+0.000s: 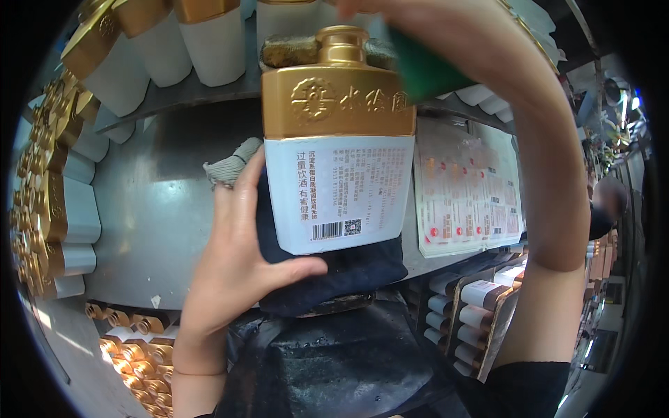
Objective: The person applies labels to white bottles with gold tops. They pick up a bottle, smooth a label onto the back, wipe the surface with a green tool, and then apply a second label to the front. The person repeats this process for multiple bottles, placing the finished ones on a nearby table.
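Observation:
A flat-sided bottle (pixel 340 174) with a gold shoulder and neck and a white body lies front face up before me, its neck pointing away. Small print and a barcode cover the white part. My left hand (pixel 240 237) grips its lower left, fingers along the left side and thumb by the base. Dark cloth (pixel 334 285) lies under the bottle. At the top right my right hand (pixel 404 14) is smeared by motion and partly cut off by the picture's edge. Beneath it a flat green piece (pixel 425 70), seemingly held, overlaps the bottle's upper right corner.
Sheets of printed labels (pixel 467 202) lie right of the bottle on the metal table (pixel 160 202). A knitted glove or cloth (pixel 233 164) is beside my left fingers. Similar bottles (pixel 212 45) stand along the far side and left; more fill racks (pixel 481 306) below right and lower left.

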The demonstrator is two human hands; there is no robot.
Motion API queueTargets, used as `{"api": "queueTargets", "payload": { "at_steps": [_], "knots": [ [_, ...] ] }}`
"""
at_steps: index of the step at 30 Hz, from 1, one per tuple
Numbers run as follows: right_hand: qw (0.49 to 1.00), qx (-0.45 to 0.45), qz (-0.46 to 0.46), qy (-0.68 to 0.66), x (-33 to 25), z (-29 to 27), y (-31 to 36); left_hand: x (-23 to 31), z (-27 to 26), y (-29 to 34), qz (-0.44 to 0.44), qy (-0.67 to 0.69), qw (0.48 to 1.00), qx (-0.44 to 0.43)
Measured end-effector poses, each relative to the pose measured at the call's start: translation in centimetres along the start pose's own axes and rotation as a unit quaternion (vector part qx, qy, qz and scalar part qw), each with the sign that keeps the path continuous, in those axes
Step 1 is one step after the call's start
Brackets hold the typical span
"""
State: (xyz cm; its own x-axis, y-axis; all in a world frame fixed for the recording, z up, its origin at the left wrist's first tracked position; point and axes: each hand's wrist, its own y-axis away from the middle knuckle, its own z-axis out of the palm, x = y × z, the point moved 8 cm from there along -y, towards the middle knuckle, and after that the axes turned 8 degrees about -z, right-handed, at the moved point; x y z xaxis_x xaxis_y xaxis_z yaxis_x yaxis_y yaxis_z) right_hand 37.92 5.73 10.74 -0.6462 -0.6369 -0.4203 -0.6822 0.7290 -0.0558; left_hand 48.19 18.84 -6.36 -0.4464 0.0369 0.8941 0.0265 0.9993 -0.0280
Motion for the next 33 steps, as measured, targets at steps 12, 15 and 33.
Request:
{"api": "queueTargets", "payload": {
  "at_steps": [12, 15, 33],
  "knots": [
    [0.901, -0.138, -0.154, -0.382, 3.6, 1.3, 1.2, 5.2, -1.4, 3.4, 0.211, -0.076, 0.954, 0.2],
    [0.941, -0.002, -0.14, -0.308, 3.9, -0.4, 2.9, 6.6, 1.1, 1.4, 0.182, -0.204, 0.949, 0.155],
    [0.959, 0.099, 0.265, 0.03, 34.2, 0.8, 28.6, 1.7, 0.6, 0.9, 0.065, -0.028, 0.984, 0.162]
  ]
}}
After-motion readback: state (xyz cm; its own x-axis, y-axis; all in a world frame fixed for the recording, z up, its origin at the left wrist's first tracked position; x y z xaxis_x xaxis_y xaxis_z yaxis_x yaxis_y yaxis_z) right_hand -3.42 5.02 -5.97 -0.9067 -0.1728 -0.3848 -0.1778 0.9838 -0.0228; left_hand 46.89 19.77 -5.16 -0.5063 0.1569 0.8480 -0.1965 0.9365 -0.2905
